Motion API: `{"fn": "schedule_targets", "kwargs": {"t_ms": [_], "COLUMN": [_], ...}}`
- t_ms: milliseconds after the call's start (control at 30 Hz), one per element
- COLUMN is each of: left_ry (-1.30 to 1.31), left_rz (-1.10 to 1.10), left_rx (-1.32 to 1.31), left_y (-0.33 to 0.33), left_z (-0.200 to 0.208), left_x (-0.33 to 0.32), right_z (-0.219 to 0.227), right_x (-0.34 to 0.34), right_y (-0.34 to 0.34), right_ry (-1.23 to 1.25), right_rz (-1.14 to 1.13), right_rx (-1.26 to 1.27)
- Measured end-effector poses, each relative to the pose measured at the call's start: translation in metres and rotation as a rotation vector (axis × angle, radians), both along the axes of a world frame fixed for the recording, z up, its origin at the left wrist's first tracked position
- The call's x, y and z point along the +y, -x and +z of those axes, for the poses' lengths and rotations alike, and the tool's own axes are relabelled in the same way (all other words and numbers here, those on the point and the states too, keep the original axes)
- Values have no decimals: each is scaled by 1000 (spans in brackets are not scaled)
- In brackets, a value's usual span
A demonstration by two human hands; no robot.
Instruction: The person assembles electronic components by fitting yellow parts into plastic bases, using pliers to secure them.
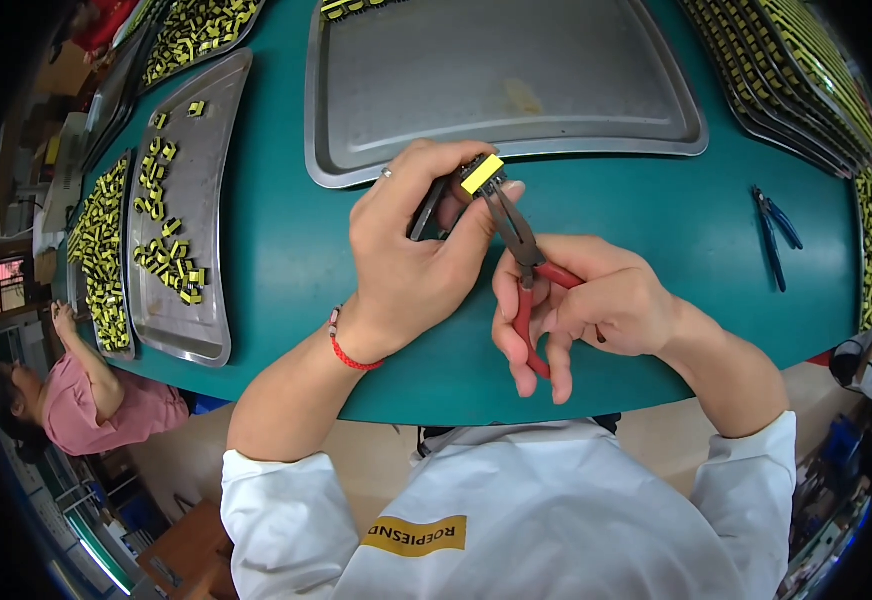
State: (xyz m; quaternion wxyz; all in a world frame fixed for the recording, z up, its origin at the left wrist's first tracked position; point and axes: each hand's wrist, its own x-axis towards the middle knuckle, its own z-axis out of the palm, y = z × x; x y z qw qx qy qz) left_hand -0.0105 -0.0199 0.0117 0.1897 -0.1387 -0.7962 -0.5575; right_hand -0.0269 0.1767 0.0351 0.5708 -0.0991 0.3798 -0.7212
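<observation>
My left hand (406,250) is closed round a small transformer (482,175) with a yellow wrap and black ends, pinched between thumb and fingers. A dark, flat-sided piece (426,210) also shows in that palm; its kind is unclear. My right hand (606,305) grips red-handled pliers (524,250) from below, some fingers loosely bent beside the handle. The jaws point up at the transformer and meet its pin side; whether they clamp a pin is too small to tell. Both hands are above the green table (296,270), just in front of a large metal tray (426,95).
On the left, a metal tray (181,325) holds scattered transformers, with a heap of more (106,250) beyond it. Blue-handled cutters (778,235) lie at the right, below stacked loaded trays (786,90). A person in pink (116,400) sits at the left edge.
</observation>
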Motion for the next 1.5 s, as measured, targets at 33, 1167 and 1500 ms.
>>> {"fn": "schedule_targets", "kwargs": {"t_ms": [33,1167,1500], "left_ry": [23,-473,-514], "left_rz": [-9,-150,-200], "left_rx": [17,-365,-516], "left_y": [0,-19,-16], "left_z": [1,13,22], "left_x": [1,23,13], "right_z": [1,-24,-33], "right_x": [0,-13,-11], "right_y": [0,-2,2], "right_ry": [-24,-316,-171], "right_rz": [0,-853,-777], "right_rx": [6,1623,1588]}}
